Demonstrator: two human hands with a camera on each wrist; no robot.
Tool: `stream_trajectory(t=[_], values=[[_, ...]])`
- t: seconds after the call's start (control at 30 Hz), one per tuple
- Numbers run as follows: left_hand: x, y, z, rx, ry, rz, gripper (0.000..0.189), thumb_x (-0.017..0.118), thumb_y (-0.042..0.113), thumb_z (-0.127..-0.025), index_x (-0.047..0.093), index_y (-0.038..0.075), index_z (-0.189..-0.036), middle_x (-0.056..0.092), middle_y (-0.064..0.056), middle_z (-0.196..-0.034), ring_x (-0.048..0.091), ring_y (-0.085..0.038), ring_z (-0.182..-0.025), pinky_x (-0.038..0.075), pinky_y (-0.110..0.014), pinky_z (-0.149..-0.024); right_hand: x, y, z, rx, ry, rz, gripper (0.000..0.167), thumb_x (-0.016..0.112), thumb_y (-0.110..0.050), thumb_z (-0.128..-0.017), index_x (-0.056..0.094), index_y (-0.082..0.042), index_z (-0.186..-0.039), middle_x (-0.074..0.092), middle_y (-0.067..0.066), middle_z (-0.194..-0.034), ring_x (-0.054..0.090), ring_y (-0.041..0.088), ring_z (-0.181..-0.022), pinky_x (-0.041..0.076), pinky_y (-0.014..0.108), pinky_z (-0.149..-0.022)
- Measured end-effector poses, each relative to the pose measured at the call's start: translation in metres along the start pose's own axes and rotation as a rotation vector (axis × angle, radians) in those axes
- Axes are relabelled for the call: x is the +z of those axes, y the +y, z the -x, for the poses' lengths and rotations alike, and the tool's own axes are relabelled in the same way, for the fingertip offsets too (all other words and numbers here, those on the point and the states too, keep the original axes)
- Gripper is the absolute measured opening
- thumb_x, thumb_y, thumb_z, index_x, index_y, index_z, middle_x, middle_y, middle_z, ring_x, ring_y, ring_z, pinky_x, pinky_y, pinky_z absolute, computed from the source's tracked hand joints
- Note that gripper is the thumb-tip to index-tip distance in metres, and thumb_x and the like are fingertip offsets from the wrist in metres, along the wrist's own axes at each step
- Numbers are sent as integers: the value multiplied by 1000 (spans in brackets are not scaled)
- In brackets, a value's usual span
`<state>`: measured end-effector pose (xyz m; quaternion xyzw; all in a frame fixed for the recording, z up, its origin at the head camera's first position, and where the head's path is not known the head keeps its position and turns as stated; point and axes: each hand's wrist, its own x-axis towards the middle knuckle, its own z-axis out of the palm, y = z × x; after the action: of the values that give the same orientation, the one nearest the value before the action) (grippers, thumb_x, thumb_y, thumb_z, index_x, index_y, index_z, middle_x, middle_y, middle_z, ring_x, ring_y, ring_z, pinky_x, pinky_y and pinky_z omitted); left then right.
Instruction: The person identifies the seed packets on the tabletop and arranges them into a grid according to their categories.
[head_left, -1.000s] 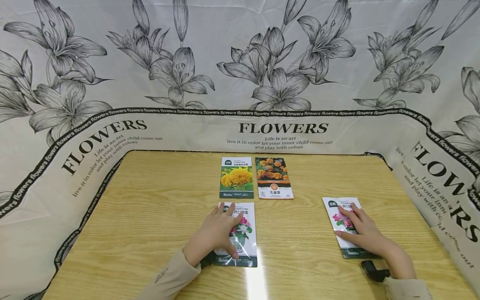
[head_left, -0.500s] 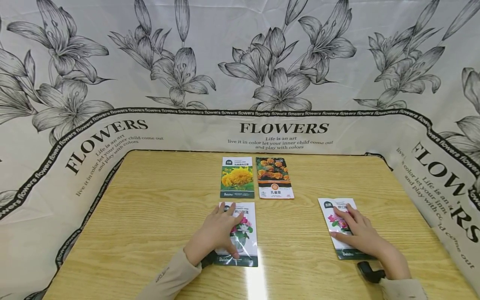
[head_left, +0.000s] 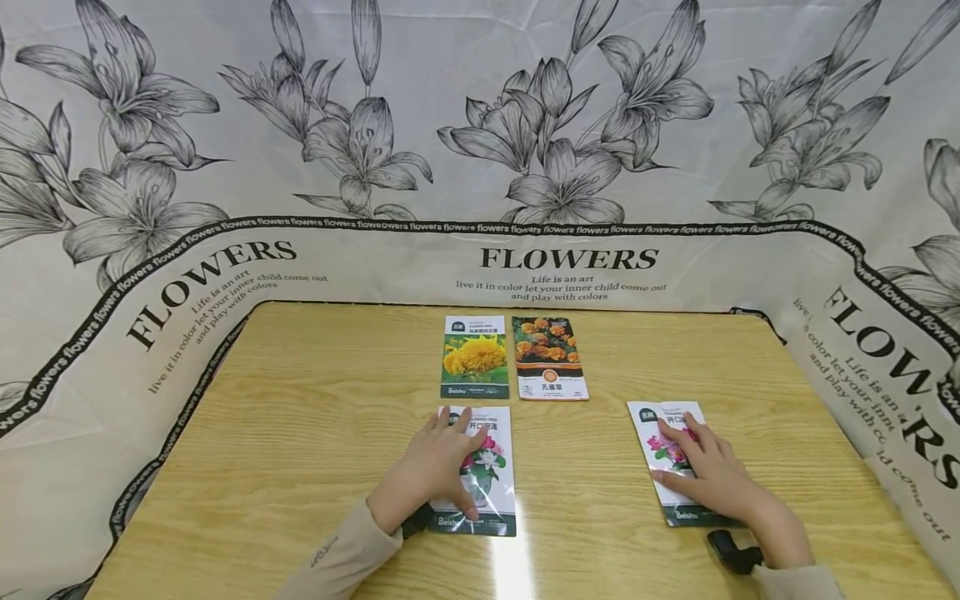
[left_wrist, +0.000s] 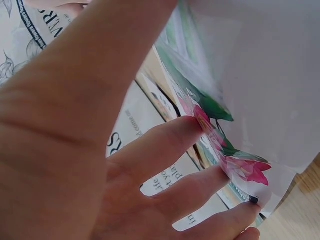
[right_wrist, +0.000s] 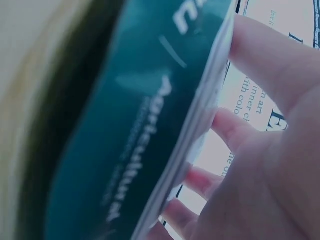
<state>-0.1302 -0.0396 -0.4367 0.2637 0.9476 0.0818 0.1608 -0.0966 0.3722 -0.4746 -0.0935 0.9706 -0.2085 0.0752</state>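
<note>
In the head view, my left hand [head_left: 433,471] rests with spread fingers on a white seed packet [head_left: 495,492] with pink and white lotus flowers and a dark green bottom band. The fingertips touch the face of that packet [left_wrist: 270,85] in the left wrist view. To the right, my right hand [head_left: 716,482] lies with extended fingers on a second lotus seed packet [head_left: 665,446], slightly tilted on the table. Its green lower band [right_wrist: 135,135] fills the middle of the right wrist view. The hands cover part of each packet.
Behind the left packet lie a yellow sunflower seed packet [head_left: 474,357] and, beside it, an orange marigold seed packet [head_left: 551,360]. All lie on a wooden table [head_left: 315,400]. A flower-printed cloth [head_left: 390,271] rises around the back and sides.
My right hand has slid its lotus packet left and slightly nearer across the table. The left hand and the other packets have stayed in place.
</note>
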Motion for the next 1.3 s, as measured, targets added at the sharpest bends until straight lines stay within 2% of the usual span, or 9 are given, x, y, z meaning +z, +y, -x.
stream_trajectory(t=[0.4, 0.57, 0.8, 1.0, 1.1, 1.3], values=[[1, 0, 1, -2, 1, 7, 113, 92, 56, -53, 47, 20, -150, 29, -17, -160, 22, -49, -144, 21, -54, -118, -8, -37, 6, 22, -27, 68, 78, 68, -49, -89, 40, -4, -146, 19, 39, -151, 26, 68, -124, 26, 82, -92], [2, 1, 1, -4, 5, 23, 113, 92, 56, -53, 47, 20, -150, 28, -17, -160, 22, -49, -144, 23, -55, -117, -2, -39, 5, 2, 2, 84, 77, 70, -49, -88, 43, -4, -145, 22, 39, -149, 29, 67, -122, 27, 81, -91], [1, 1, 2, -26, -12, 121, 111, 94, 49, -54, 46, 19, -150, 23, -16, -162, 17, -49, -145, 42, -63, -101, 7, -35, 3, -20, 38, 88, 76, 69, -52, -87, 45, -6, -143, 25, 38, -148, 30, 67, -122, 28, 81, -91], [-2, 3, 5, -17, -3, 141, 111, 96, 45, -53, 47, 17, -149, 23, -18, -161, 16, -50, -145, 43, -61, -101, 9, -36, 3, -13, 7, 97, 78, 64, -57, -90, 40, -10, -148, 21, 37, -151, 28, 66, -124, 28, 81, -92], [-3, 3, 6, -11, 4, 145, 112, 96, 43, -53, 47, 15, -149, 24, -19, -161, 16, -50, -145, 44, -60, -101, 9, -39, 3, -22, 19, 108, 78, 65, -57, -89, 41, -10, -147, 25, 38, -149, 32, 66, -121, 31, 81, -87], [-2, 2, 5, -1, -4, 175, 111, 96, 41, -55, 46, 14, -150, 21, -20, -161, 13, -51, -145, 39, -57, -106, 12, -44, 2, -16, 20, 134, 79, 63, -58, -89, 42, -8, -147, 24, 37, -150, 33, 65, -121, 33, 80, -86]])
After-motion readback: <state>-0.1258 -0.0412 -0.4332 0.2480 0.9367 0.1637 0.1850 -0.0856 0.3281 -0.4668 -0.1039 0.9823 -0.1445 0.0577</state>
